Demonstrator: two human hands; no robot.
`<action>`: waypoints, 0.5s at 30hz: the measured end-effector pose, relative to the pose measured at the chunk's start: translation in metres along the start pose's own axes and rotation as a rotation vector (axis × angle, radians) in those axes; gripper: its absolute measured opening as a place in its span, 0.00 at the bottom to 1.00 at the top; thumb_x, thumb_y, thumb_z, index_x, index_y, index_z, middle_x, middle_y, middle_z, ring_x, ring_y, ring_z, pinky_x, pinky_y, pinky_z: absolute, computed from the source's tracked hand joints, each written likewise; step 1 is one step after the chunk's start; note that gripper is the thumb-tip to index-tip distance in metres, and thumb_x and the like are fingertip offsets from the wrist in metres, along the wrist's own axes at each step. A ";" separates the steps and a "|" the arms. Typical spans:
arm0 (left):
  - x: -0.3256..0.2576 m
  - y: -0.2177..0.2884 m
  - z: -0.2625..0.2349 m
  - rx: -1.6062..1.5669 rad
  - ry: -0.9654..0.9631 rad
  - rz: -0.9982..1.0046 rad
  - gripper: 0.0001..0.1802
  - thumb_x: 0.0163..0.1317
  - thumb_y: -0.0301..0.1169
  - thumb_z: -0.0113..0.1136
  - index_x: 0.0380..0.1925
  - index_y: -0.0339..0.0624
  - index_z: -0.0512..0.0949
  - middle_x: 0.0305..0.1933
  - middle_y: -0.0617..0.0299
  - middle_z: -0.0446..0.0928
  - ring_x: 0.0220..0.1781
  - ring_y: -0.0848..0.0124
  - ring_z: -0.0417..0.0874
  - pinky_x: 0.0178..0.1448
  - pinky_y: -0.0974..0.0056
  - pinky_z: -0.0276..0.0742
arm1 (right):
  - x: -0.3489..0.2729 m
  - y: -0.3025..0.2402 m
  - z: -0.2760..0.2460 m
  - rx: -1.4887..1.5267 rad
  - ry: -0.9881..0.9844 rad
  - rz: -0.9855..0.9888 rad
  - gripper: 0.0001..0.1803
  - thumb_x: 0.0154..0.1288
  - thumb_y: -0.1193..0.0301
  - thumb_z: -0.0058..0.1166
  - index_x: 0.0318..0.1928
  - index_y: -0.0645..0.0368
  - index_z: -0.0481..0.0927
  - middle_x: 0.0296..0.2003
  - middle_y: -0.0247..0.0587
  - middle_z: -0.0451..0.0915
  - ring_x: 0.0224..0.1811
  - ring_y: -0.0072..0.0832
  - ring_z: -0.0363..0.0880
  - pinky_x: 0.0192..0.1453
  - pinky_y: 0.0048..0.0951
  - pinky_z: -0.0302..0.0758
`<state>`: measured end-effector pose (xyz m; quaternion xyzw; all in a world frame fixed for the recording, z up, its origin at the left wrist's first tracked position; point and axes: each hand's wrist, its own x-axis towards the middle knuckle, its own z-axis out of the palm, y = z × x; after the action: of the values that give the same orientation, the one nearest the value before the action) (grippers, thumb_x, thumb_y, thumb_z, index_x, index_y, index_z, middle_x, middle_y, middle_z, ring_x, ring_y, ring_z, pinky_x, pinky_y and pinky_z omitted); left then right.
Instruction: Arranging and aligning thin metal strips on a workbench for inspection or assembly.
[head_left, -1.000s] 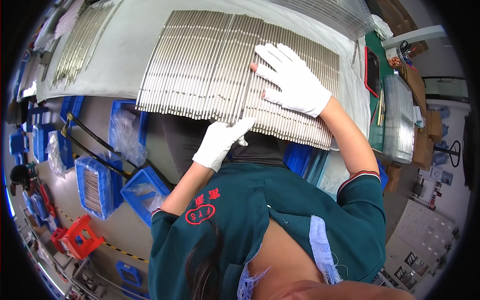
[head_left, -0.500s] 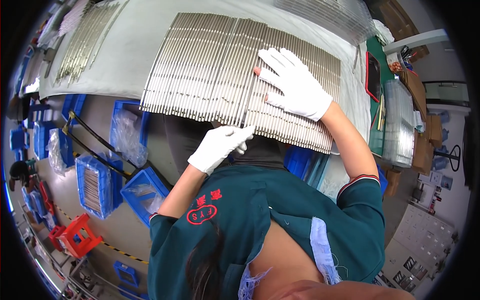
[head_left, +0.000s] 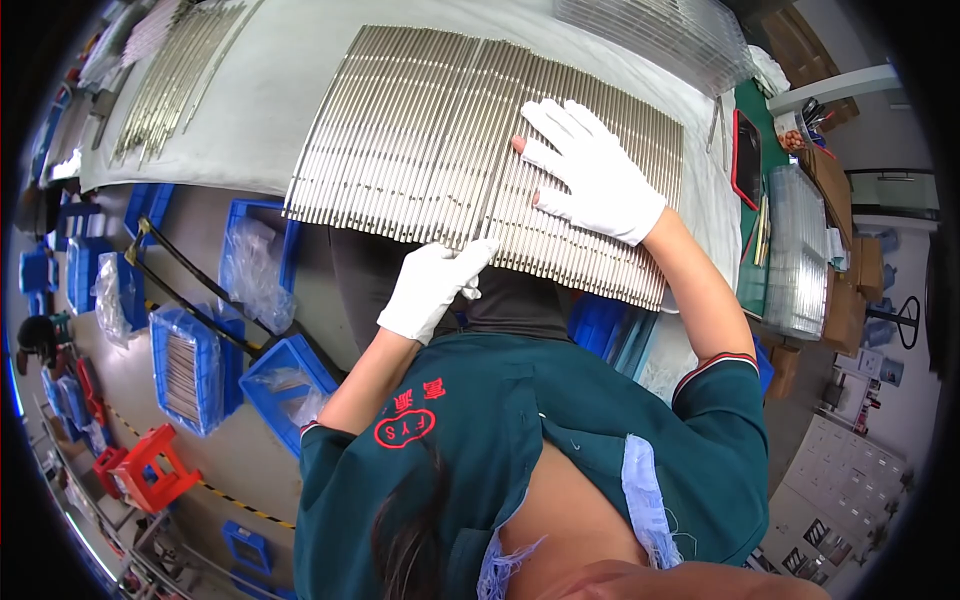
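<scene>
Over at the far left a red stool stands on the floor, and above it a loose bunch of rods lies on the table, a little fanned. Just below, here's a blue bin holding a plastic-wrapped bundle, and beside it a crumpled clear bag in another bin. The white cloth covers the table.

Now the action, right in front of the worker! The left hand, white-gloved, is up at the near ends of the rod row, fingers curled in, thumb reaching along the edge; from here I can't tell whether it's pinching a rod. And that row is a beauty: slim silvery rods side by side on the cloth, near ends at the table's edge above the worker's lap, a dark seam running down near the left thumb.

On the right half, the right hand lies flat across the rods, fingers spread, palm down, thumb and forefinger tips bare of the glove. Behind it sit clear trays; then comes a red-edged tablet, more stacked trays, and at the far right, brown cartons.
</scene>
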<state>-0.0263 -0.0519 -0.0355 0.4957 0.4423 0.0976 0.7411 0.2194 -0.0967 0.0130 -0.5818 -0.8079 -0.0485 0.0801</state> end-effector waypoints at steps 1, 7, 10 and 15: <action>0.000 0.000 0.000 0.000 0.000 -0.001 0.19 0.59 0.42 0.67 0.26 0.32 0.82 0.20 0.63 0.77 0.20 0.80 0.73 0.26 0.72 0.68 | 0.000 0.000 0.000 -0.002 -0.001 -0.001 0.31 0.63 0.51 0.50 0.61 0.56 0.73 0.66 0.53 0.64 0.70 0.46 0.60 0.75 0.44 0.51; -0.004 0.005 0.002 -0.009 0.012 -0.023 0.21 0.58 0.44 0.67 0.24 0.33 0.81 0.20 0.62 0.77 0.21 0.79 0.74 0.27 0.72 0.68 | 0.000 0.001 -0.001 -0.013 -0.016 -0.031 0.29 0.62 0.52 0.50 0.61 0.50 0.73 0.66 0.54 0.64 0.69 0.47 0.60 0.75 0.46 0.51; -0.005 0.007 0.002 -0.034 -0.002 -0.028 0.21 0.58 0.43 0.67 0.25 0.32 0.81 0.20 0.61 0.77 0.22 0.79 0.74 0.28 0.72 0.69 | 0.000 0.002 -0.001 -0.004 -0.012 -0.028 0.29 0.61 0.52 0.50 0.62 0.49 0.73 0.65 0.54 0.64 0.69 0.47 0.60 0.74 0.46 0.51; -0.001 0.003 -0.001 -0.019 -0.061 -0.020 0.19 0.59 0.41 0.66 0.30 0.31 0.83 0.24 0.61 0.79 0.23 0.78 0.76 0.29 0.70 0.71 | 0.000 0.001 0.000 -0.011 -0.015 -0.031 0.29 0.62 0.52 0.50 0.62 0.49 0.73 0.65 0.54 0.65 0.69 0.47 0.60 0.74 0.46 0.51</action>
<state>-0.0265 -0.0502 -0.0324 0.4868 0.4233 0.0792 0.7600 0.2207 -0.0965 0.0131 -0.5702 -0.8170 -0.0498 0.0701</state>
